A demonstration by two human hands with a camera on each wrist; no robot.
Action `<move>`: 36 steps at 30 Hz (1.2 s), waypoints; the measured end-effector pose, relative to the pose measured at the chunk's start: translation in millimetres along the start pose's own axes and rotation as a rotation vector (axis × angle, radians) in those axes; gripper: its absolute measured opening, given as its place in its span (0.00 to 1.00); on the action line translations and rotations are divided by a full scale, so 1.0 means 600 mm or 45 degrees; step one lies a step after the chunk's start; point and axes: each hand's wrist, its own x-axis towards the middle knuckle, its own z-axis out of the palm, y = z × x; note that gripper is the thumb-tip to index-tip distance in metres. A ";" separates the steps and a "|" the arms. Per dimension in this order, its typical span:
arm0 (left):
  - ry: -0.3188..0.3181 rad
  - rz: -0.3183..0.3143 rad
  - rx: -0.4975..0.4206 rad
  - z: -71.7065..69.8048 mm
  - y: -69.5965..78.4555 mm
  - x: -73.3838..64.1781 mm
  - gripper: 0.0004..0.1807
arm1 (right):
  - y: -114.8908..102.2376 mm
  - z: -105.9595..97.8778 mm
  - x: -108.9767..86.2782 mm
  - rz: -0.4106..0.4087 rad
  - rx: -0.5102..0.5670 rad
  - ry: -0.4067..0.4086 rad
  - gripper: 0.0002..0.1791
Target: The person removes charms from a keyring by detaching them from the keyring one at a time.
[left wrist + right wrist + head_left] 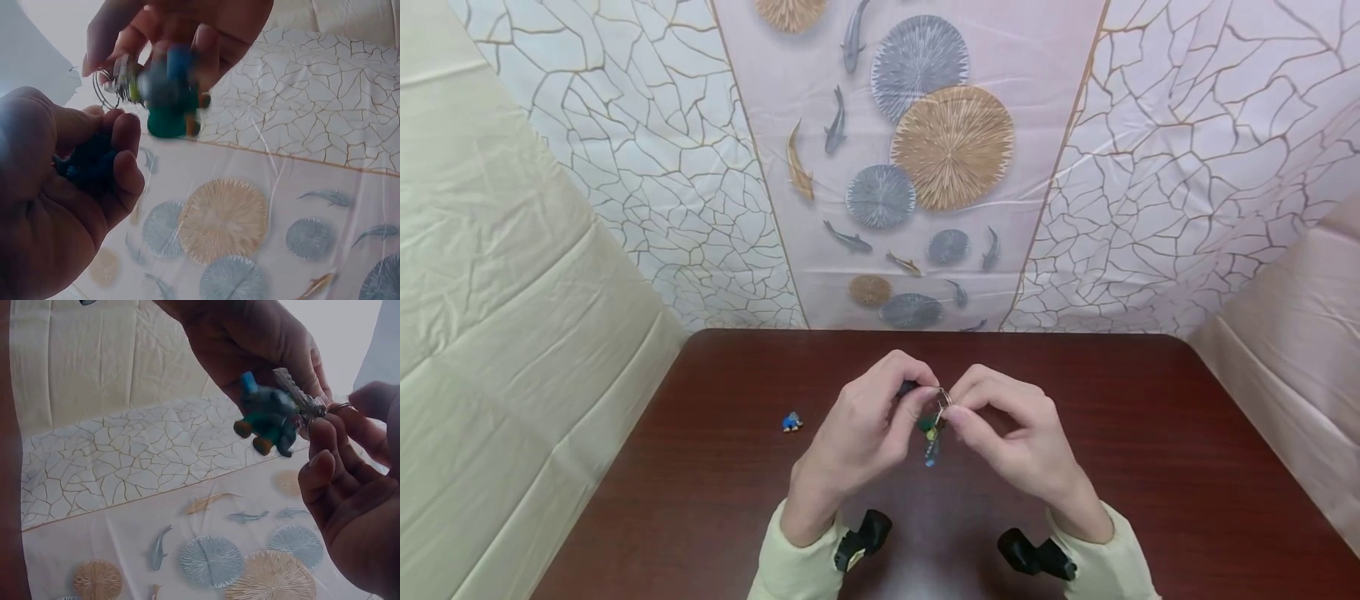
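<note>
Both hands meet over the table and pinch a thin metal key ring [100, 87] between them. My left hand [867, 417] grips it from the left with thumb and fingertips, and a dark blue lump [90, 164] of unclear kind sits within its curled fingers. From the other side my right hand [1018, 425] pinches the ring with thumb and forefinger. A silvery key [290, 385] hangs on the ring together with a small green-and-blue figure charm [269, 415] with orange feet. The charm is blurred in the left wrist view.
A small blue figure [792, 422] lies on the dark red-brown table [715, 500], left of the hands. Patterned cloth [655, 167] rises behind the table, and cream cloth [497, 333] walls off the sides. Black wrist cameras [874, 530] sit by the sleeves.
</note>
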 end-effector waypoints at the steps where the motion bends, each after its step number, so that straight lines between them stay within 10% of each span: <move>1: -0.002 0.003 0.013 0.001 0.000 0.001 0.04 | 0.001 0.000 -0.002 0.030 -0.005 0.001 0.07; 8: 0.008 0.017 0.059 0.005 0.004 0.003 0.06 | 0.002 -0.004 -0.007 0.156 -0.024 0.001 0.09; 20: 0.038 -0.057 0.043 0.004 0.003 0.003 0.04 | 0.000 0.001 0.005 -0.023 -0.006 0.036 0.04; 36: 0.056 -0.010 0.057 0.011 0.003 0.006 0.08 | 0.007 0.002 -0.007 0.119 -0.007 0.055 0.05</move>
